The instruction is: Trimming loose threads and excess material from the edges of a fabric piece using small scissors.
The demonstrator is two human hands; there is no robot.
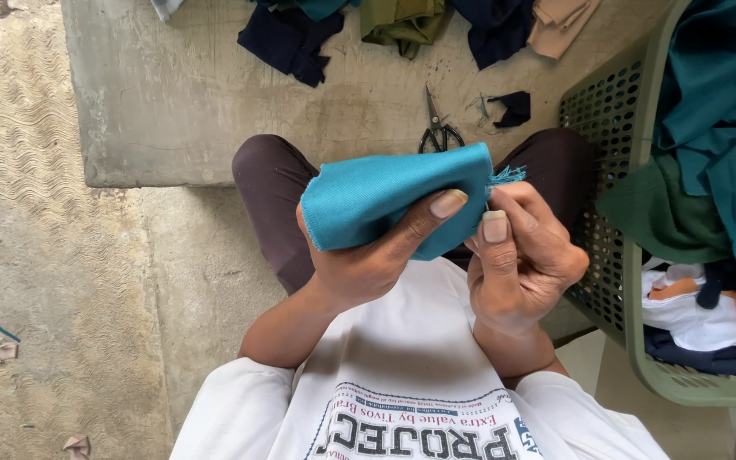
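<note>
A left hand (368,255) grips a folded piece of teal woven cloth (393,200) above the lap, thumb pressed across it, while the right hand (521,255) pinches its frayed edge; black-handled metal scissors (438,132) lie beyond on the concrete slab (181,102), a green perforated plastic basket (611,170) just beside.

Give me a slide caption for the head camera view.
Both hands, left and right, pinch a folded teal cloth above scissors.

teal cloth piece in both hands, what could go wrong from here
The folded teal woven cloth piece has a frayed corner with loose threads beside the right hand; pulling there could unravel it further. The left hand holds it in a thumb-and-finger grip only, so it might slip onto the dusty concrete floor. The black-handled metal scissors lie open-bladed by the knees.
</note>
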